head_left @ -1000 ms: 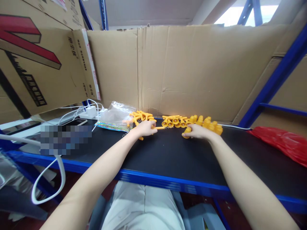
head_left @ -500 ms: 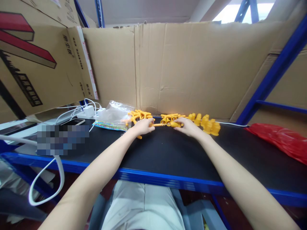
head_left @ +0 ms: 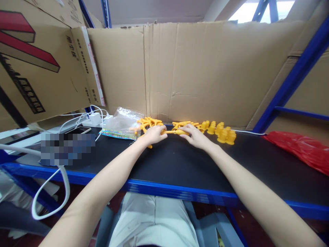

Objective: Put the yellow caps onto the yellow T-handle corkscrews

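Observation:
A yellow plastic piece with a twisted stem (head_left: pixel 170 132) lies across the gap between my hands, low over the black tabletop. My left hand (head_left: pixel 156 134) is closed round its left end, with the fingertips pinched together. At the other end, my right hand (head_left: pixel 194 136) grips the wider yellow part, thumb below and fingers on top. Left of my left hand is a pile of yellow branched pieces (head_left: pixel 151 121). More yellow branched pieces (head_left: pixel 183 124) lie just behind my right hand, partly covered by it. Several yellow cup-shaped pieces (head_left: pixel 226 134) stand to the right.
A clear plastic bag (head_left: pixel 123 123) lies left of the pile, near white chargers and cables (head_left: pixel 94 118). A phone (head_left: pixel 78 130) rests at the left. Red plastic (head_left: pixel 299 147) sits at the right. A cardboard wall (head_left: pixel 216 75) closes off the back; a blue rail (head_left: pixel 180 191) edges the front.
My right hand has moved left, closer to my left hand, and less of the twisted stem shows between them. My left hand has shifted slightly right.

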### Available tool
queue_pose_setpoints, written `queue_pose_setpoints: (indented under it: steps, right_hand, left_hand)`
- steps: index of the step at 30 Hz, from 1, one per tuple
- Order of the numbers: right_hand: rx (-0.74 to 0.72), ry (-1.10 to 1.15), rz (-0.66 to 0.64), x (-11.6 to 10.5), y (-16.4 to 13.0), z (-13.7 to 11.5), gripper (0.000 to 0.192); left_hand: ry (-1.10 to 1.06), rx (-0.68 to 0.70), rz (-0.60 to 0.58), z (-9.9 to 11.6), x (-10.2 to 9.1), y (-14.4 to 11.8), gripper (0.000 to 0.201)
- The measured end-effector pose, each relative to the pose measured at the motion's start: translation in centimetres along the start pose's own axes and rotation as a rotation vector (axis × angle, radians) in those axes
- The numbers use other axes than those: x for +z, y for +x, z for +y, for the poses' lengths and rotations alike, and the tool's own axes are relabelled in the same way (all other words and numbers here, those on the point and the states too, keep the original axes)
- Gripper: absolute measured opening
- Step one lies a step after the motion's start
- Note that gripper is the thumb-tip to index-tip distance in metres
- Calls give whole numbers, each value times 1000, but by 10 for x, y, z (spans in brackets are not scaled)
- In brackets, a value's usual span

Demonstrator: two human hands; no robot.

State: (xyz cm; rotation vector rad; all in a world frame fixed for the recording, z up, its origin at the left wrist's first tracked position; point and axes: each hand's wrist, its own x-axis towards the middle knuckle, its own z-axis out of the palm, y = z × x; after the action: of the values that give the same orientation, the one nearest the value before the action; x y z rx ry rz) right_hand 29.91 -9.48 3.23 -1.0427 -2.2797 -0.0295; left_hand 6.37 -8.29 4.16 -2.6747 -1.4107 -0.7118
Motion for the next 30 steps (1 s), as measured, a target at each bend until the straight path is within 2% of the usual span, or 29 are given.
queue_pose_setpoints:
  steps: [7,10,12,16,18,25,30]
  right_hand:
    - [32,156,-55,-1,0,-1,31]
    - [75,244,-27,0,1,0,31]
    - [134,334,-20,-1,1,1,35]
    - [235,593,-91,-10,0,8,44]
    - [262,680,-71,-14,0,9,45]
    - [499,811,-80,-13,1,0,42]
    - [512,854,-73,-9,1,0,42]
  left_hand:
    - [39,33,-1,1,-1,0,27]
    - [38,36,13,1,-2,-1,26]
    - [40,40,30,2,-3,-1,26]
    - [56,30,42,3,-4,-1,24]
    - [58,32,35,3,-4,-1,23]
    - [57,21,80,4,-4,-2,26]
    - [60,-14,63,4,-5,-2,26]
